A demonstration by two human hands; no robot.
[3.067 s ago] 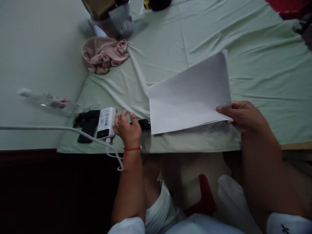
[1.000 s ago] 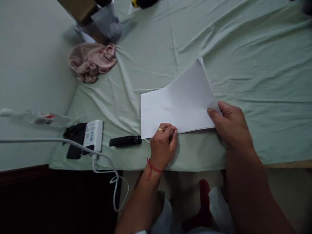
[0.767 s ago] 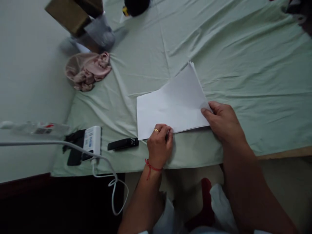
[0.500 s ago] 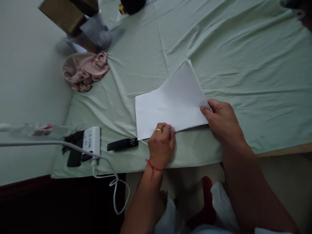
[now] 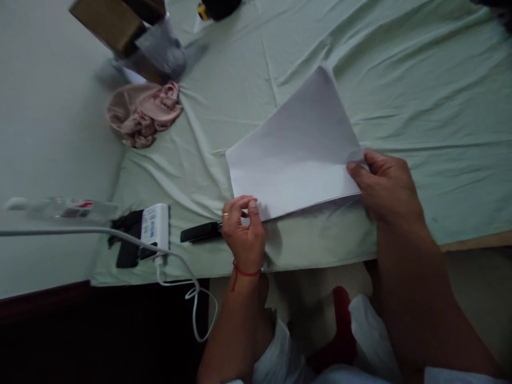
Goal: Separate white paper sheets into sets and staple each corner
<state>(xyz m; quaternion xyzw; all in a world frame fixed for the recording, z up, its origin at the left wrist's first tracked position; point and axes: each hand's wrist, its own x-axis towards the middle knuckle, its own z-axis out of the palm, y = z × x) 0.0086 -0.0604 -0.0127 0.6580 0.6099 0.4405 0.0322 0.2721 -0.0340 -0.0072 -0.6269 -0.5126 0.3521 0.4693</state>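
A thin stack of white paper sheets (image 5: 292, 154) is held over the green cloth, its far corner raised and the sheets slightly bowed. My right hand (image 5: 390, 184) grips the right end, thumb on top and fingers underneath. At the near left corner, my left hand (image 5: 244, 226) has its thumb and fingers pinched together at the paper; that corner is hidden behind the hand. A black stapler (image 5: 200, 232) lies just left of my left hand, its right end covered by the fingers.
Green cloth (image 5: 420, 122) covers the bed-like surface. On the left are a white power strip (image 5: 155, 226) with a looping white cable (image 5: 196, 290), a clear plastic bottle (image 5: 72, 208) and a crumpled pink cloth (image 5: 146, 114). Farther back stands a cardboard box (image 5: 108, 26).
My left hand has slid left along the near edge to the corner, towards the stapler. My right hand has moved right and slightly away, and the far corner of the paper has risen.
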